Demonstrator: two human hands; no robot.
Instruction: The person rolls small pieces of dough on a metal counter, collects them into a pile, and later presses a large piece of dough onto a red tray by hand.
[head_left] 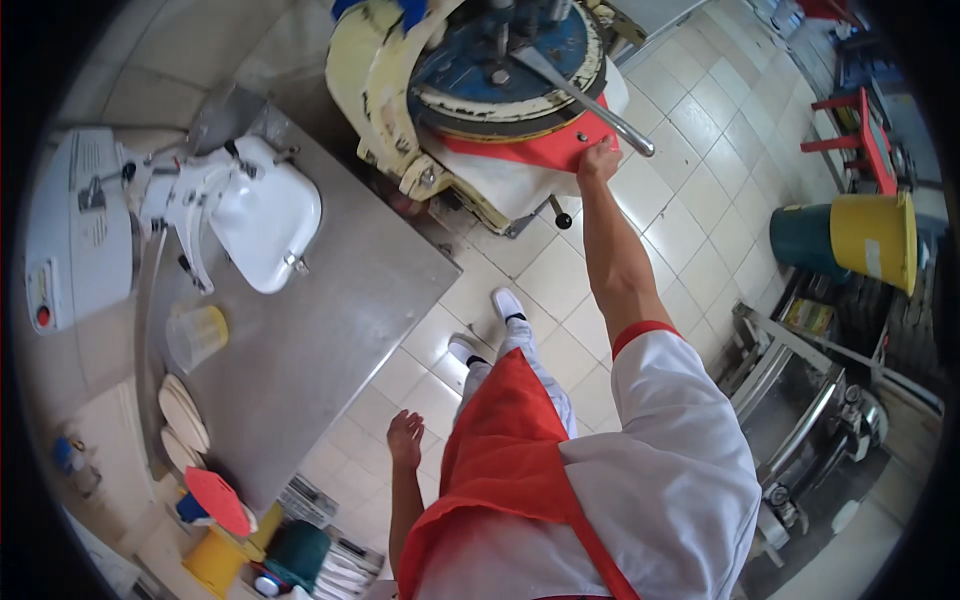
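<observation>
My right hand (pixel 599 160) reaches far forward, its fingers closed on the corner of a red plate (pixel 520 152). The plate sits under the round blue head (pixel 450 75) of a large, worn cream-coloured machine (pixel 375 100). Just past the hand, a long metal lever (pixel 590 102) slopes down from the machine's head; the hand is on the plate, not on the lever. Below the plate, a short lever with a black ball knob (pixel 563 219) sticks out. My left hand (pixel 405 437) hangs low by my side, fingers loosely apart, holding nothing.
To the left, a steel table (pixel 340 270) bears a slicer-like white machine (pixel 262 215), a clear tub (pixel 198 338) and stacked pale discs (pixel 184 415). At right stand a yellow bin (pixel 872 240), a green bin (pixel 800 240), a red stool (pixel 865 140) and a steel roller machine (pixel 800 430).
</observation>
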